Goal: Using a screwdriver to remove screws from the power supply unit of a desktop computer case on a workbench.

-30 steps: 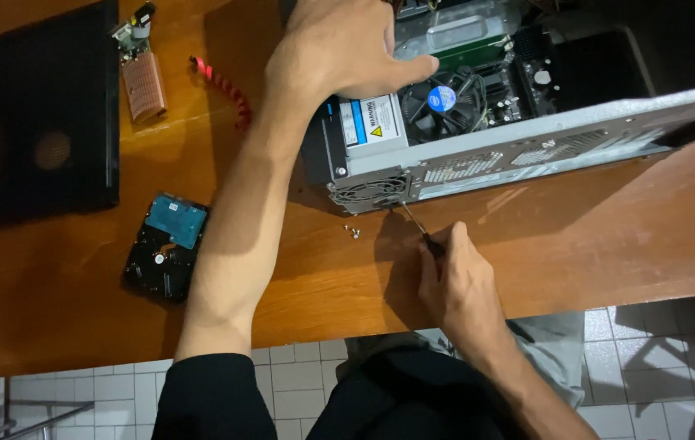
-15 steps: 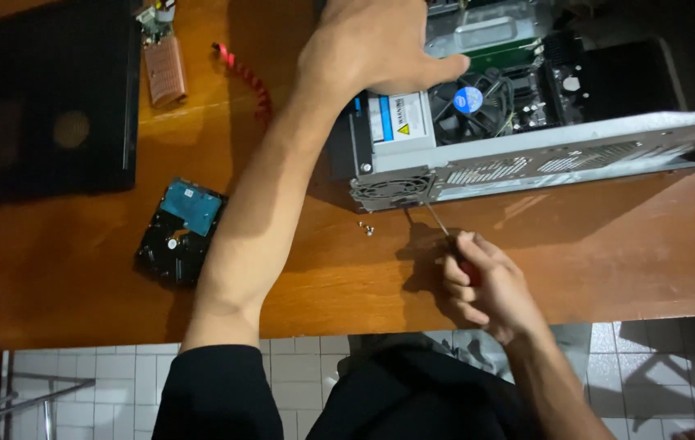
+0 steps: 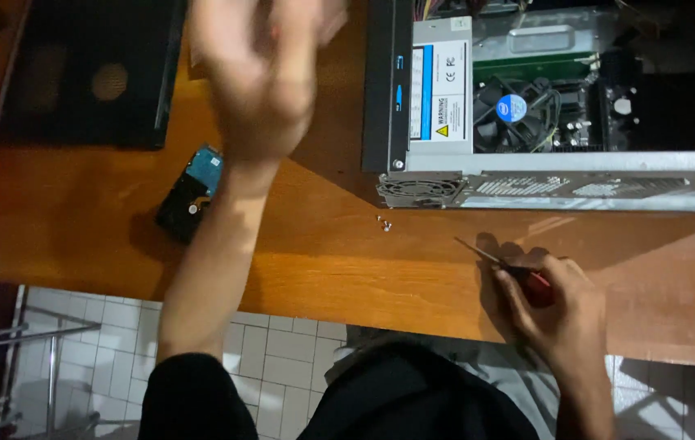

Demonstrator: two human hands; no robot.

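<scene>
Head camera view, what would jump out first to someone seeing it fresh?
The opened computer case lying at the upper right of the wooden table, fan and boards exposed. The left hand hangs blurred above the table, and the right hand grips a red-handled screwdriver near the front edge.

The screwdriver (image 3: 504, 266) has a thin metal stick and a red and black handle. The right hand (image 3: 555, 305) is closed around the handle, low over the brown tabletop (image 3: 323, 253). The metal tip points up and to the left, toward two tiny silver screws (image 3: 383, 222). The screws lie side by side on the tabletop, just in front of the open computer case (image 3: 559, 175), near its round fan grille.
</scene>
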